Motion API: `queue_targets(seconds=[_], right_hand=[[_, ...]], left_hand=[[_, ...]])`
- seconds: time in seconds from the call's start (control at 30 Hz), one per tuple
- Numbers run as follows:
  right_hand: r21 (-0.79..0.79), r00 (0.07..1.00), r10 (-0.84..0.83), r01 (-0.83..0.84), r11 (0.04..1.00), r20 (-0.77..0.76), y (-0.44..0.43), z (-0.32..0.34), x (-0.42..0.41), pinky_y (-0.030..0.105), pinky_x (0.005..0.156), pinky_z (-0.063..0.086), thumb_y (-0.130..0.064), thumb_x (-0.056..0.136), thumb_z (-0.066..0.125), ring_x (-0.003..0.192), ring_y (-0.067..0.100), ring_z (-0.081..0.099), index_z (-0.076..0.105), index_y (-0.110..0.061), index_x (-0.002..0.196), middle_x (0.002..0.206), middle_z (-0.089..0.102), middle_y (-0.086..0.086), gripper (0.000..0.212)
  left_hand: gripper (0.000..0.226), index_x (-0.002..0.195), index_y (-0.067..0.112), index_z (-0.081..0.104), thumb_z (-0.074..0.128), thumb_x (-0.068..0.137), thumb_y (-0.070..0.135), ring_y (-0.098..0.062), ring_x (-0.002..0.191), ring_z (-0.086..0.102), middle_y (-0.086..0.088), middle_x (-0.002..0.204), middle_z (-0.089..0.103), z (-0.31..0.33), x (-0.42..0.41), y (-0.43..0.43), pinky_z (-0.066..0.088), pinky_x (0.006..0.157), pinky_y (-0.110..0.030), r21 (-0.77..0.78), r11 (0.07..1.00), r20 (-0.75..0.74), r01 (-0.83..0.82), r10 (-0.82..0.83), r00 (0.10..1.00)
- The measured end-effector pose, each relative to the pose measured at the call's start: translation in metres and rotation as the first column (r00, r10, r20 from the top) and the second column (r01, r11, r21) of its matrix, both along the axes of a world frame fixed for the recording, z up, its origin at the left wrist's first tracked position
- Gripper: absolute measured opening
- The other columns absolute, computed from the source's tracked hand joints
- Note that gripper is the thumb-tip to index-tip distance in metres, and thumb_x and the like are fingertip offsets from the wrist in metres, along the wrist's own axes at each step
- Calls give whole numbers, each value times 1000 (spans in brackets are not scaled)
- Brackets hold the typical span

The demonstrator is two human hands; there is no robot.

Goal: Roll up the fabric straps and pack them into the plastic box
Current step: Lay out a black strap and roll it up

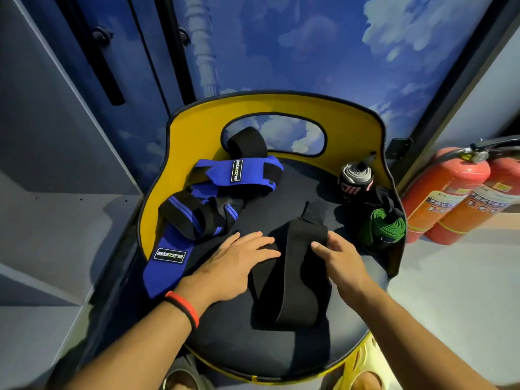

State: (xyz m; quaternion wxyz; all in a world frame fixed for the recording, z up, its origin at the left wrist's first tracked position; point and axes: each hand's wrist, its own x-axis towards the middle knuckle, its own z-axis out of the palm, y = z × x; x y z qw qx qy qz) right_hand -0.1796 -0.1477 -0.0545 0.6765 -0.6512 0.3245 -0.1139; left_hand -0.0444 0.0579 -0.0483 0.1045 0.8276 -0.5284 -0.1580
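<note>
A wide black fabric strap (289, 274) lies folded on the dark seat of a yellow-backed chair (197, 128). My left hand (239, 257) rests flat on the strap's left part, fingers spread. My right hand (337, 254) pinches the strap's upper right edge between thumb and fingers. A tangle of blue and black straps (213, 192) lies unrolled at the seat's left. A rolled grey and black strap (356, 178) and a rolled green strap (387, 226) stand at the seat's right edge. No plastic box is in view.
Two red fire extinguishers (455, 198) lean on the floor to the chair's right. A blue cloud-patterned wall stands behind the chair, and grey panels run along the left. A yellow object shows at the bottom edge, under the seat.
</note>
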Motion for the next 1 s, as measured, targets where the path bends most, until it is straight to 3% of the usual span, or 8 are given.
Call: queue_targets(seconds=[0.13, 0.23, 0.37, 0.5, 0.67, 0.83, 0.9, 1.0], right_hand=[[-38, 997, -54, 52, 998, -53, -13, 2, 5, 50, 98, 56, -13, 93, 71, 104, 24, 72, 68, -18, 122, 108, 76, 4, 29], [-328, 959, -72, -23, 944, -273, -16, -2, 3, 33, 92, 54, -22, 84, 83, 102, 20, 68, 62, -15, 129, 105, 70, -2, 50], [-396, 954, -22, -102, 912, -298, -7, -11, -5, 27, 75, 51, -14, 83, 81, 92, 18, 68, 71, -15, 100, 86, 68, -9, 20], [-197, 997, 5, -21, 980, -83, 0, -13, -10, 37, 91, 59, 5, 90, 67, 99, 16, 73, 74, -22, 105, 99, 78, -5, 32], [182, 983, -117, 91, 979, 143, -3, 12, -10, 37, 80, 60, 0, 96, 63, 98, 26, 75, 74, -7, 114, 105, 78, 10, 22], [128, 998, -23, 15, 992, 63, 2, 30, -5, 31, 73, 60, -19, 97, 68, 94, 26, 74, 76, -9, 106, 102, 78, 7, 16], [194, 997, 63, -54, 979, -43, 5, 31, -11, 25, 66, 57, -36, 97, 67, 85, 21, 70, 71, -3, 96, 96, 74, 11, 34], [350, 911, 374, -299, 888, -171, 6, 34, -26, 32, 87, 59, -58, 96, 57, 99, 21, 73, 72, -4, 105, 107, 76, 9, 57]], left_hand=[[95, 157, 45, 20, 54, 83, -4, -8, 154, -4, 20, 166, 1, -2, -7, 2, 7, 127, -37, 50, 999, 23, 7, -8, 1000], [74, 153, 42, 35, 59, 88, 17, -9, 151, 6, 18, 160, 15, -2, -10, -2, 6, 127, -40, 37, 999, -14, -30, 31, 999], [32, 128, 36, 65, 52, 99, 35, -11, 126, 45, 18, 126, 47, 9, -19, -25, 26, 118, -34, -82, 964, -176, -254, 237, 956], [73, 155, 30, 34, 58, 94, 61, -17, 132, 50, 9, 144, 51, 16, -20, -56, 42, 108, -38, 23, 883, -362, -468, 444, 820], [88, 158, 43, 20, 67, 87, 63, -10, 144, 39, 14, 157, 39, 14, -29, -66, 34, 118, -38, -9, 867, -671, -498, 364, 646], [85, 150, 31, 43, 84, 76, 25, -13, 119, 65, 6, 130, 68, -2, -21, -78, 52, 105, -41, -25, 697, -905, -716, 288, 312], [73, 152, 25, 44, 76, 88, 12, -17, 125, 62, 2, 141, 61, 1, -14, -86, 50, 108, -43, -15, 640, -942, -768, 248, 224], [70, 156, 29, 38, 68, 96, 9, -21, 145, 41, -4, 160, 37, 8, -3, -97, 41, 114, -42, -3, 537, -948, -843, 267, 173]])
